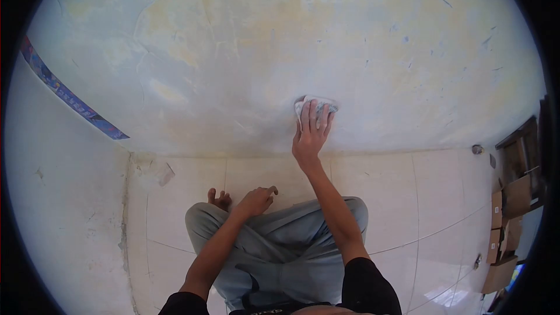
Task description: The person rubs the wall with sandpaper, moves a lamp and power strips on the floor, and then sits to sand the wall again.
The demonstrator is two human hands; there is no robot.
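Two bare hands reach forward from you in the head view, one on the wall and one low over your lap. Your right hand [312, 128] lies against the stained wall [233, 70], with a crumpled pad [305, 105], white with bluish-grey markings, under its fingers. You have that grip fairly flat and open, the fingers slightly spread, pressing the pad to the wall instead of closing around it; whether the thumb pinches its edge, you cannot tell. The pad sits near the middle of the view, a little above the line where wall and floor [379, 181] meet.

Your left hand [255, 201] hovers or rests by your bent left knee [201, 213], just beside your bare foot [220, 199]. Its grip is loose and partly open, the fingers gently curled with one digit reaching out to the right of the view, and you hold nothing visible in it.

You sit cross-legged in grey trousers [280, 268] on pale tiles. The wall ahead of you shows yellowish patches, fine cracks and small blue marks. To your left, a colourful blue strip [76, 102] runs along the wall by the corner. At your far right, cardboard boxes [506, 227] stand near a dark wooden piece [519, 151], and a small round object [478, 149] lies near the wall's base.
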